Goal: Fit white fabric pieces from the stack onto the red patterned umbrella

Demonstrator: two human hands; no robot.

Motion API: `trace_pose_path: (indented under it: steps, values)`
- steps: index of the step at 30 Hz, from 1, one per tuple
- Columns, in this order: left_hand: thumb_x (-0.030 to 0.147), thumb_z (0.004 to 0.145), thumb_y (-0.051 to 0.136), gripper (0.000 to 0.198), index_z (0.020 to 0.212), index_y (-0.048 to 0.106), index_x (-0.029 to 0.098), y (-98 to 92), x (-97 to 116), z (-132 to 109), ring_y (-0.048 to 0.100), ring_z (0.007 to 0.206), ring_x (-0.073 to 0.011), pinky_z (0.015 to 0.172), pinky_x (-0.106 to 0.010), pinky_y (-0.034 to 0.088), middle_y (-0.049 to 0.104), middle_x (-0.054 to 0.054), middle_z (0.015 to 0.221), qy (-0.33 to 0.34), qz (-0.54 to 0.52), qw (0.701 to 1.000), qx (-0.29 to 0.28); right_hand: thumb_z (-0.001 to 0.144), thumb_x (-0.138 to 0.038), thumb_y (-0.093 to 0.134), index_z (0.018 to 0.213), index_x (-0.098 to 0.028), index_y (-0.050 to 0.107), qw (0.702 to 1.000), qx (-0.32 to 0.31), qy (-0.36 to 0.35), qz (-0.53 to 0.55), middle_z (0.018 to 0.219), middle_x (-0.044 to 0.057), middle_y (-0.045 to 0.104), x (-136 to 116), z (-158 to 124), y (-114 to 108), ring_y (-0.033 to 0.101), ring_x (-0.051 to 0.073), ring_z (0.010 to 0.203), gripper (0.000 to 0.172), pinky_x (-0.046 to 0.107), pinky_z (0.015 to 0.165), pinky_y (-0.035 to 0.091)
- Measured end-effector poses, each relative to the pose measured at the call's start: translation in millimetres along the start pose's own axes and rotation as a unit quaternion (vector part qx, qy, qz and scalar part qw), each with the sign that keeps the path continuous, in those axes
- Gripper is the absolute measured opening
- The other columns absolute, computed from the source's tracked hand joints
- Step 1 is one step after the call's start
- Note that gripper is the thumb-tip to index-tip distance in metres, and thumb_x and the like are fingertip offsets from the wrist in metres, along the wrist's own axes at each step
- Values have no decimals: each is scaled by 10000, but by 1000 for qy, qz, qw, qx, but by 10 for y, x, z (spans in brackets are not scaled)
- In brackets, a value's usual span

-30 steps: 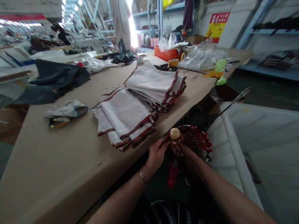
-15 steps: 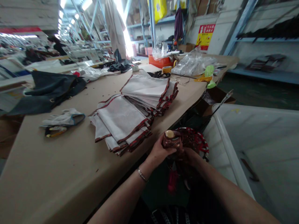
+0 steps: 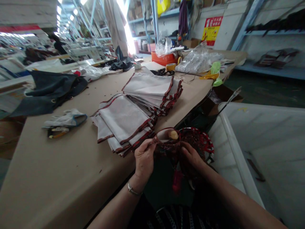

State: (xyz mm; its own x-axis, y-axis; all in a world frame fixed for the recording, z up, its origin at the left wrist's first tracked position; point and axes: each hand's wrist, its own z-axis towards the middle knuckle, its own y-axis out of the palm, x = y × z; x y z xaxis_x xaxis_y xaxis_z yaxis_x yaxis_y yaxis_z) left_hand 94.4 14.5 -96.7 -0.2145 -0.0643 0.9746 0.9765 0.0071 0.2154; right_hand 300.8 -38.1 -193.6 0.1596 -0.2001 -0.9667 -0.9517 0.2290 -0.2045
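Between my hands a brown-red patterned fabric piece (image 3: 168, 149) with a pale inner side is spread into an open loop, just off the table's edge. My left hand (image 3: 144, 158) pinches its left side, fingers closed. On the other side my right hand (image 3: 192, 156) grips the fabric with its thumb on top; the fingers beneath are hidden. A rounded tan knob (image 3: 173, 135) shows inside the loop; what it belongs to is hidden. Behind my right hand lies a round red-and-dark item (image 3: 206, 142), partly covered by dark cloth.
Stacks of whitish cloth pieces (image 3: 124, 117) with brown-red edging lie on the brown-covered table (image 3: 71, 178). A glove (image 3: 65, 119) and dark cloth (image 3: 51, 90) are to the left. A white bin (image 3: 234, 156) stands close on the right. Plastic bags (image 3: 197, 62) lie farther back.
My left hand has moved left and slightly down, away from my right hand. The fabric, bunched around the tan knob before, is now stretched open between both hands.
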Motion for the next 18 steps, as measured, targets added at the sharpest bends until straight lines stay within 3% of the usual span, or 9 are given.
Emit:
trace_pose_path:
  steps: [3,6,8,11,14,16,18]
  values:
    - [303,718,730,156,750,681,158,267,198,75,534,613,-92,602,-203,453,626,29,669,4,-7,998,-54,817,-469,598,1300,-197,522,991,-39,-129,10,1353,97,558,-242,-91,75,486,253,1272,559,430,1115,328]
    - [286,705,725,155,730,626,170,446,306,135,529,603,-89,583,-198,455,608,42,667,24,-3,997,-67,821,-459,616,1273,-191,527,985,-51,-145,77,1297,98,607,-432,-38,153,554,260,1194,533,443,1052,402]
    - [274,711,714,148,735,607,175,380,251,118,540,625,-91,611,-199,471,612,43,691,40,18,998,-38,814,-447,622,1183,-177,585,986,-55,-126,91,1183,89,673,-488,20,176,614,255,1090,459,422,979,461]
    - [272,747,684,150,854,644,175,84,26,0,605,740,-117,738,-241,517,675,10,829,5,46,999,5,823,-408,590,1031,-168,668,992,-63,-108,26,1001,54,725,-466,65,170,654,227,939,327,364,875,502]
    - [284,760,679,256,993,649,182,-121,-102,-123,649,824,-154,782,-289,544,700,-16,941,-43,36,998,-16,818,-418,558,870,-158,699,994,-47,-97,-17,798,26,716,-416,78,142,645,193,763,300,318,750,514]
    - [290,753,686,276,1006,647,187,-88,-8,-137,660,785,-162,727,-292,559,706,-13,911,-24,31,999,-36,802,-449,554,811,-153,689,994,-32,-100,-15,726,19,692,-476,92,103,619,178,691,325,305,698,509]
    - [290,745,695,262,981,649,186,42,227,-89,667,775,-169,720,-296,563,712,-16,887,39,28,997,-57,800,-478,538,827,-154,681,993,-13,-115,-5,735,21,686,-691,99,29,604,172,675,354,306,674,507]
